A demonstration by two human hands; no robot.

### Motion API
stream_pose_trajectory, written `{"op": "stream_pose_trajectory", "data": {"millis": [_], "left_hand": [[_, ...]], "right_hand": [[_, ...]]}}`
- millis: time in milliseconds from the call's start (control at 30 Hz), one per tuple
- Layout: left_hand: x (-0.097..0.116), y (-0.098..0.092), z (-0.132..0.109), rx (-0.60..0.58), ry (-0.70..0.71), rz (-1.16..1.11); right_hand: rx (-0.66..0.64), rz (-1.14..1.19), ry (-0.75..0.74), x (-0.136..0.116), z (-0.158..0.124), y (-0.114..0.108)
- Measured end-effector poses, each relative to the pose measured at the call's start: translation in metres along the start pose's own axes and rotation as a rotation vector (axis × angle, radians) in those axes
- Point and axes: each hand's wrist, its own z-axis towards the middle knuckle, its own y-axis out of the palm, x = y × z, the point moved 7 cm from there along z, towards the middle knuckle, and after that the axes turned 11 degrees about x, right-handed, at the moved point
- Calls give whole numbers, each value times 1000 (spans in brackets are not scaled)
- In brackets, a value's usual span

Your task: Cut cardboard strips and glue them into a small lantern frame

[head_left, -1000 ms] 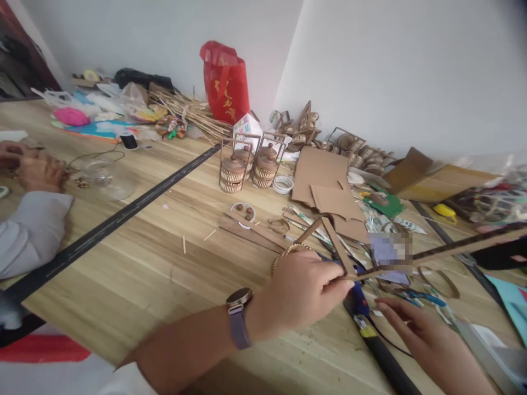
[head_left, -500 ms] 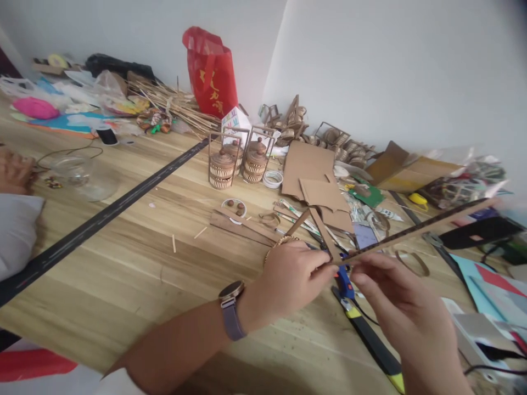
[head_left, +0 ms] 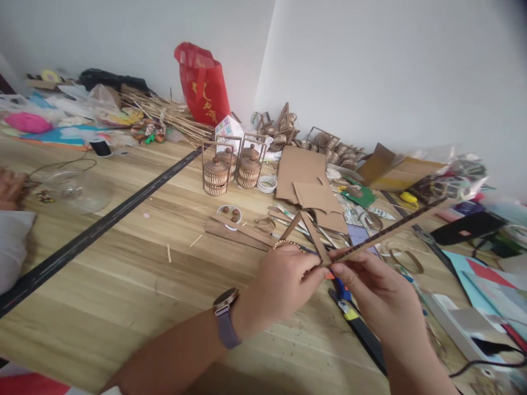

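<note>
A long brown cardboard strip is bent into angled sections above the table. My left hand, with a watch on its wrist, is closed around the strip near a bend. Under its knuckles shows the edge of a small round woven piece, mostly hidden. From the right, my right hand pinches the same strip between thumb and fingers, close beside the left fingertips. A blue tool lies below the hands, partly covered, beside a black and yellow-green handled tool.
Small lidded baskets with square handles stand mid-table. Behind are cardboard sheets, a red bag and a heap of small baskets. A glass jar and another person's hand are at the left.
My right hand has moved left and now pinches the strip next to my left fingers; before, it was more open. The view has shifted slightly.
</note>
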Motion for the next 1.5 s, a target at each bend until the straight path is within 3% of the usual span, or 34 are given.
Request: {"op": "stream_pose_trajectory", "data": {"millis": [267,433,633,800,933,1100,1267,1500], "left_hand": [[-1,0,0,16,-19,-34],[-2,-1,-1,36,-25,-28],[1,-4,0,76,34,15],[-1,-5,1,75,48,41],[-1,-6,0,81,57,53],[0,-8,0,90,91,56],[-1,-7,-1,81,83,71],[-3,-5,-1,77,63,82]], "right_hand": [[13,-3,-47,-10,3,-4],[191,11,58,2,5,-32],[233,-225,277,65,1,-75],[-27,-582,360,136,-21,-98],[-94,-704,397,167,-43,-110],[-182,-722,355,173,-44,-90],[-311,-711,266,173,-4,-41],[-702,-733,139,199,53,30]]}}
